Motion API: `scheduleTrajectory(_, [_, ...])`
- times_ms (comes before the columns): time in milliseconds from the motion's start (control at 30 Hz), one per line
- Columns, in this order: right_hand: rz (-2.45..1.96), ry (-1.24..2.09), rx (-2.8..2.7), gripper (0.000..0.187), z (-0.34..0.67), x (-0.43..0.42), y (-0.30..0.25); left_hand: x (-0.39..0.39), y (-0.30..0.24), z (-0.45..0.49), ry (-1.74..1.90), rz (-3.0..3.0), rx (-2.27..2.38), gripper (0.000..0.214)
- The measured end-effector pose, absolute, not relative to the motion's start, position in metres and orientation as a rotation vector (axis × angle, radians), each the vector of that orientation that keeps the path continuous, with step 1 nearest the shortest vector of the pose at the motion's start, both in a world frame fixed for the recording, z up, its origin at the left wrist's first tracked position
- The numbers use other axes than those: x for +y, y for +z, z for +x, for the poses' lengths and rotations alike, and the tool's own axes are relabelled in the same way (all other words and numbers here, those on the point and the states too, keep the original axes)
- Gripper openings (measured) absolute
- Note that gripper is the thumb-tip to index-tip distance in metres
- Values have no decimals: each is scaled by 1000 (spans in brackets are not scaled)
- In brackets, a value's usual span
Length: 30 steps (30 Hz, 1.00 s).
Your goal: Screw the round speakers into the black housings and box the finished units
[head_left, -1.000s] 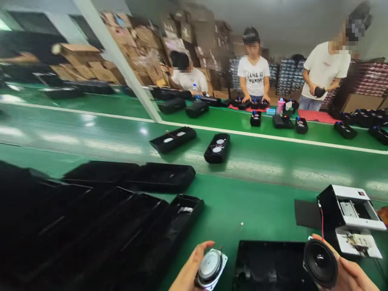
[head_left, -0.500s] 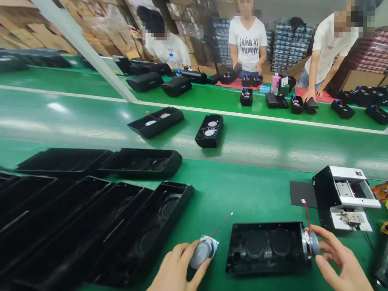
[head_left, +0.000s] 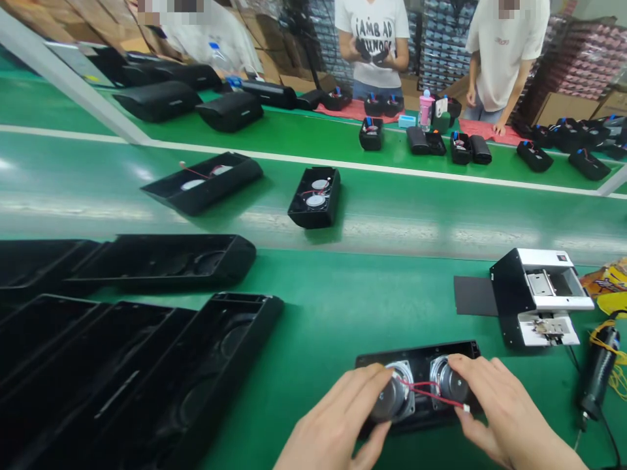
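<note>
Your left hand has its fingers wrapped over the left speaker driver, pressing it down in the black housing. Your right hand curls over the right speaker driver, fingertips on its rim. Both drivers sit side by side inside the housing, on the green bench just in front of you. Red wires run between the drivers.

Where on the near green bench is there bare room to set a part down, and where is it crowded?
Bare bench lies between the stacked housings on the left and the black-and-white box on the right, ahead of the housing under the left hand and right hand. Crowded: the whole left side, and the right edge by the screwdriver.
</note>
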State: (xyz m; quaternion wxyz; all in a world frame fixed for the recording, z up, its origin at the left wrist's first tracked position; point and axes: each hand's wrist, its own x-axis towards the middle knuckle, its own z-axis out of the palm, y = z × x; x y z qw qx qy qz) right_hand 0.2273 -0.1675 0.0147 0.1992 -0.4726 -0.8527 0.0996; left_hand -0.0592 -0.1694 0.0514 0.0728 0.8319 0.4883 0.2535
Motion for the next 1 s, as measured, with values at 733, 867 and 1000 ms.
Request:
scheduleTrajectory(733, [-1205, 245, -2626, 38, 212, -139, 33, -156, 7, -51, 541, 2532, 1274, 38])
scheduleTrajectory(867, [-1215, 240, -2628, 38, 211, -138, 34, -157, 6, -50, 578, 2585, 1282, 34])
scheduleTrajectory(1000, [-1216, 250, -2628, 34, 210, -136, 35, -156, 4, -51, 562, 2570, 1288, 32])
